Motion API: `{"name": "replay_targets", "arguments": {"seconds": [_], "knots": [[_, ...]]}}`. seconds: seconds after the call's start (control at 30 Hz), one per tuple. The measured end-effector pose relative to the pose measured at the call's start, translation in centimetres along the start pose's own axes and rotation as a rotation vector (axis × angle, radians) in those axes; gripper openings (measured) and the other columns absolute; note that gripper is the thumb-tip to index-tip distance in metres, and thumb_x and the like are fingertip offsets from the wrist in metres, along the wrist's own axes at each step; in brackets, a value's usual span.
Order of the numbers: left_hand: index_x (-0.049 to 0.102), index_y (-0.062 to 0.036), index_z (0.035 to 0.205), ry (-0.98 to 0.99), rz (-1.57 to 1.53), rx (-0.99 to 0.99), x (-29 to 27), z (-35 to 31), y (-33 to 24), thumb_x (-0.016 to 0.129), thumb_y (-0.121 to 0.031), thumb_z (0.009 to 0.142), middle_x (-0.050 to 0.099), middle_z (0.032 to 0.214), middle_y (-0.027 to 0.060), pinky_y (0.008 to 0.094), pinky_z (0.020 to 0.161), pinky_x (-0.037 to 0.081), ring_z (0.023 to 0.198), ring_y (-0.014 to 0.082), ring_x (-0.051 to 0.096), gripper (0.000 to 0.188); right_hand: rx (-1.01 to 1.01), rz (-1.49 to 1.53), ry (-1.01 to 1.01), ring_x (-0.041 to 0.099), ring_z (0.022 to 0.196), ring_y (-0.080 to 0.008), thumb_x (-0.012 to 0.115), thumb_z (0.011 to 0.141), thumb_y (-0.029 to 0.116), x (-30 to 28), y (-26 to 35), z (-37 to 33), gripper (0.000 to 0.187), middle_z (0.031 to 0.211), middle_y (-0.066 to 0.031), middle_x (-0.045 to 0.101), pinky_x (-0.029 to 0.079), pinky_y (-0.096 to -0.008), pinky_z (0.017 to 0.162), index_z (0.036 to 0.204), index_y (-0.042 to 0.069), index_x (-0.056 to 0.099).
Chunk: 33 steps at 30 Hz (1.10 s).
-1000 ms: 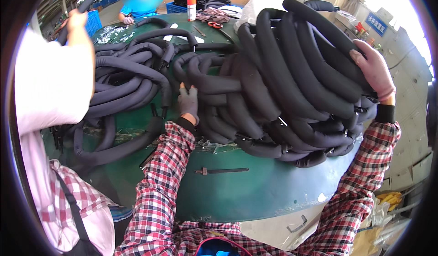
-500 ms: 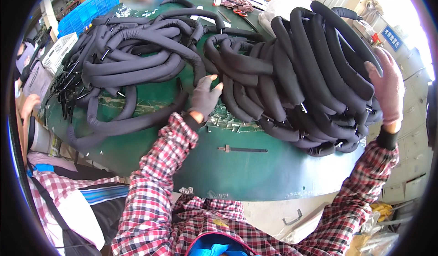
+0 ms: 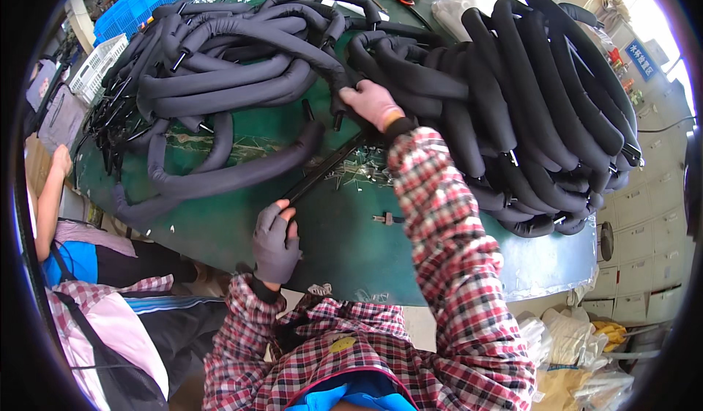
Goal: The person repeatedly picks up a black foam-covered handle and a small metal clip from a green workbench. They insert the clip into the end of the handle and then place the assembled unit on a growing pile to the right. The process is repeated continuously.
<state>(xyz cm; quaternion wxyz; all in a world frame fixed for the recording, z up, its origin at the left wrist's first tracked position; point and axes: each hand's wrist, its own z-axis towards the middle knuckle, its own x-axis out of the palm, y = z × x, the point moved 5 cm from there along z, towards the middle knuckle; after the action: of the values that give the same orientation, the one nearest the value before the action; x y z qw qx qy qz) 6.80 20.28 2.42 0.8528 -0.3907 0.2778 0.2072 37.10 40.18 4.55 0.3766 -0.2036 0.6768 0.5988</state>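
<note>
Near the table's front edge, my left hand [image 3: 277,244], in a grey glove, is closed on the lower end of a thin black strip [image 3: 322,168]. That strip slants up and away to the right, and its far end is hidden near my right wrist. My right hand [image 3: 370,103], in a pinkish glove, reaches across to the middle and grips the end of a black foam-padded tube [image 3: 328,68]. This tube arches out of the left pile of padded tubes [image 3: 220,92]. A short black strap with a buckle [image 3: 384,219] lies by my right sleeve, which partly covers it.
A second heap of padded tubes [image 3: 545,103] stands high on the right of the green table [image 3: 344,257]. Blue and white crates [image 3: 143,5] are at the far left. Red-handled scissors [image 3: 403,0] lie at the back. Another person's arm [image 3: 51,199] shows at left.
My right hand has left the right heap and crossed to the tube end in the middle. My left hand has drawn back toward the front edge, now holding the black strip.
</note>
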Motion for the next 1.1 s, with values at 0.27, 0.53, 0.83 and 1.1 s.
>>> {"name": "replay_targets", "arguments": {"seconds": [0.27, 0.53, 0.83, 1.1], "knots": [[0.064, -0.0007, 0.117, -0.135, 0.063, 0.026, -1.1, 0.3, -0.6, 0.066, 0.000, 0.081, 0.060, 0.124, 0.0169, 0.0452, 0.095, 0.049, 0.111, 0.0374, 0.059, 0.035, 0.288, 1.039, -0.368, 0.067, 0.077, -0.0243, 0.076, 0.069, 0.011, 5.9, 1.9, -1.0, 0.044, 0.082, -0.0117, 0.066, 0.054, -0.0354, 0.073, 0.108, -0.003, 0.062], [0.044, 0.0012, 0.140, -0.501, 0.259, 0.050, -9.5, -1.9, -5.0, 0.067, -0.014, 0.091, 0.043, 0.143, 0.0256, 0.0526, 0.108, 0.038, 0.130, 0.0425, 0.046, 0.057, -0.500, 1.071, -0.344, 0.060, 0.088, -0.0149, 0.070, 0.075, 0.003, -7.0, 13.6, -19.7, 0.052, 0.103, -0.0041, 0.059, 0.050, -0.0302, 0.080, 0.122, 0.001, 0.048], [0.049, -0.0014, 0.134, 0.023, 0.500, 0.244, -22.9, -9.3, -14.3, 0.081, -0.028, 0.077, 0.063, 0.112, 0.0233, 0.0478, 0.083, 0.049, 0.099, 0.0435, 0.063, 0.071, -1.302, 0.479, -0.260, 0.064, 0.088, -0.0235, 0.068, 0.069, 0.009, -0.5, 19.0, -40.6, 0.026, 0.110, -0.0020, 0.069, 0.051, -0.0342, 0.073, 0.095, 0.013, 0.065], [0.057, -0.0012, 0.119, -0.216, 0.268, -0.196, -18.0, -24.1, -6.0, 0.080, -0.008, 0.067, 0.063, 0.098, 0.0187, 0.0459, 0.080, 0.049, 0.089, 0.0396, 0.062, 0.058, -0.532, 0.971, 0.431, 0.064, 0.077, -0.0195, 0.064, 0.095, 0.037, 7.8, 9.8, -41.3, 0.032, 0.079, -0.0077, 0.062, 0.050, -0.0323, 0.069, 0.096, 0.005, 0.063]]}}
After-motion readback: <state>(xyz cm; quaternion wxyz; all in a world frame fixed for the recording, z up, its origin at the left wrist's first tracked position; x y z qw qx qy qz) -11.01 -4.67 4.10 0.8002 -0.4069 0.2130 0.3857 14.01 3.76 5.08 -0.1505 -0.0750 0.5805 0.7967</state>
